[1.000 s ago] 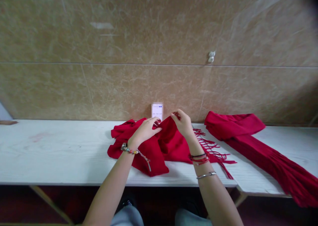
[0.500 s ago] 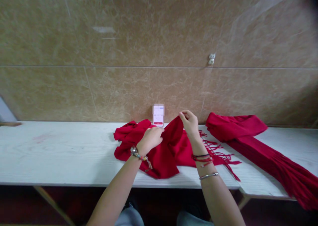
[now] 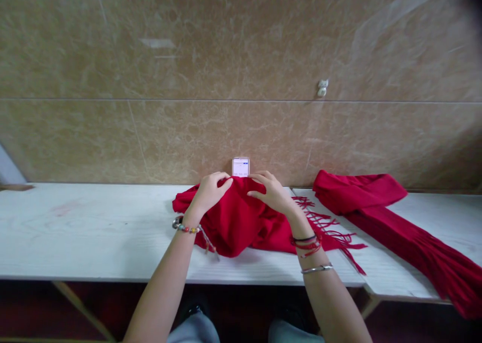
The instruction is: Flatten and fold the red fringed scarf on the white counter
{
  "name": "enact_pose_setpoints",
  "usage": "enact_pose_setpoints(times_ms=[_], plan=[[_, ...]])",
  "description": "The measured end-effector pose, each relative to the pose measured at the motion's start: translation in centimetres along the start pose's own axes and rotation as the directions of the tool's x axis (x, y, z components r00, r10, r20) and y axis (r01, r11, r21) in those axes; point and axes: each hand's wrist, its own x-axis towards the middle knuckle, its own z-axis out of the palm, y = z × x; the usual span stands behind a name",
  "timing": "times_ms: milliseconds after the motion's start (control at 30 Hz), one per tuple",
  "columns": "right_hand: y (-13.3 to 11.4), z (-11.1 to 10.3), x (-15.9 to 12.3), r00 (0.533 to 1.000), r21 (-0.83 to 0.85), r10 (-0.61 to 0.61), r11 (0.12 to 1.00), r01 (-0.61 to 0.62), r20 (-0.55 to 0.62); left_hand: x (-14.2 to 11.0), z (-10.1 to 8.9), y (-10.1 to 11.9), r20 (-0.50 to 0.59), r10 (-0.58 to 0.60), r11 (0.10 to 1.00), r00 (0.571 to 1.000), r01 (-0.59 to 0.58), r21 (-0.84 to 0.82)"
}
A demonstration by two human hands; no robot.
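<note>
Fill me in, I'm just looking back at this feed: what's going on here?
A person has both hands at a rumpled red scarf on a white table. The left hand pinches its raised far edge; the right hand is at the same edge, though whether it grips is unclear. Behind, a phone stands by the wall, partly hidden by the cloth. A second scarf lies to the right, untouched.

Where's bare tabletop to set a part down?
Biggest patch: white tabletop left of the bunched red scarf, wall to front edge. Smaller: far right, between the second scarf and the wall. Crowded: centre, with the bunched red scarf, left hand, right hand and phone; fringe partly fills the gap between scarves.
</note>
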Motion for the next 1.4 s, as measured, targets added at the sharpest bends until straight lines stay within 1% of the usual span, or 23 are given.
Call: enact_pose_setpoints(times_ms=[67,200,267,367,433,500,533,600,667,733,767,800,833,867,900,967,1000,1033,1067,1100,1167,1233,1400], plan=[[-0.9,0.4,0.3,1.0,0.022,-0.011,1.0,0.011,0.018,0.0,0.1,0.3,0.045,0.033,0.999,0.998,-0.032,-0.015],[-1.6,1.2,0.5,0.998,0.088,-0.04,0.995,0.044,-0.045,-0.2,-0.3,0.8,0.135,0.107,0.994,0.985,-0.103,-0.036],[-1.7,1.3,0.4,0.998,0.124,-0.065,0.99,0.066,-0.012,-0.3,-0.5,0.8,0.186,0.137,0.99,0.973,-0.132,-0.041],[-1.5,1.2,0.3,0.998,0.145,-0.012,0.989,0.003,0.056,-0.3,-0.7,0.2,0.238,0.117,0.992,0.964,-0.123,0.009],[-1.1,1.0,0.4,0.998,0.145,0.057,0.988,-0.053,-0.021,-0.1,-0.9,-0.7,0.272,0.068,0.989,0.96,-0.1,0.106],[-0.3,0.6,0.5,0.979,0.177,0.112,0.981,-0.081,-0.171,0.1,-1.5,-2.0,0.301,0.001,0.969,0.954,-0.075,0.236],[0.2,0.4,0.6,0.959,0.206,0.143,0.974,-0.093,-0.246,0.0,-1.9,-2.8,0.296,-0.038,0.952,0.954,-0.055,0.301],[1.4,-0.3,0.6,0.893,0.275,0.23,0.953,-0.126,-0.387,-0.5,-3.3,-4.8,0.195,-0.141,0.899,0.971,0.044,0.435],[2.7,-1.3,0.4,0.778,0.344,0.337,0.924,-0.166,-0.53,-1.5,-5.2,-7.0,-0.038,-0.293,0.791,0.955,0.265,0.552],[3.7,-2.2,0.1,0.644,0.365,0.403,0.909,-0.202,-0.65,-2.7,-7.1,-9.0,-0.181,-0.38,0.7,0.907,0.41,0.585],[4.0,-2.5,0.0,0.602,0.349,0.411,0.91,-0.224,-0.685,-3.2,-7.9,-9.7,-0.257,-0.477,0.613,0.841,0.528,0.588],[4.2,-2.7,-0.1,0.591,0.321,0.405,0.914,-0.248,-0.697,-3.6,-8.6,-10.1,-0.257,-0.543,0.57,0.799,0.576,0.586],[4.2,-2.6,-0.2,0.614,0.283,0.39,0.921,-0.269,-0.687,-3.7,-8.9,-10.2,-0.249,-0.582,0.549,0.774,0.6,0.582],[4.0,-2.5,-0.2,0.659,0.243,0.371,0.928,-0.281,-0.654,-3.7,-9.0,-9.9,-0.22,-0.597,0.557,0.771,0.596,0.578],[3.6,-2.2,-0.1,0.712,0.207,0.35,0.936,-0.283,-0.608,-3.4,-8.7,-9.2,-0.174,-0.582,0.596,0.794,0.562,0.573],[2.5,-1.3,0.2,0.811,0.149,0.297,0.955,-0.257,-0.504,-2.5,-7.0,-6.8,-0.069,-0.487,0.718,0.871,0.444,0.537],[1.8,-0.8,0.4,0.849,0.127,0.267,0.964,-0.235,-0.456,-2.0,-5.7,-5.4,-0.005,-0.426,0.784,0.905,0.371,0.498],[1.1,-0.4,0.6,0.88,0.109,0.236,0.972,-0.209,-0.412,-1.5,-4.2,-3.9,0.099,-0.306,0.895,0.947,0.251,0.369],[0.5,-0.2,0.8,0.906,0.095,0.202,0.979,-0.179,-0.373,-1.1,-2.6,-2.6,0.198,-0.187,0.964,0.962,0.14,0.228],[-0.1,0.0,0.9,0.927,0.085,0.164,0.986,-0.143,-0.338,-0.8,-1.1,-1.4,0.279,-0.098,0.992,0.955,0.073,0.099],[-0.9,-0.1,0.9,0.953,0.068,0.088,0.995,-0.071,-0.29,-0.4,1.5,0.1,0.324,-0.023,0.991,0.946,0.063,-0.114],[-1.3,-0.5,0.7,0.962,0.049,0.029,0.999,-0.017,-0.272,-0.1,2.9,0.5,0.297,-0.003,0.962,0.955,0.084,-0.261],[-1.2,-1.9,0.1,0.961,0.054,0.0,0.998,0.016,-0.278,0.0,2.6,-0.1,0.199,-0.005,0.933,0.98,0.076,-0.352]])
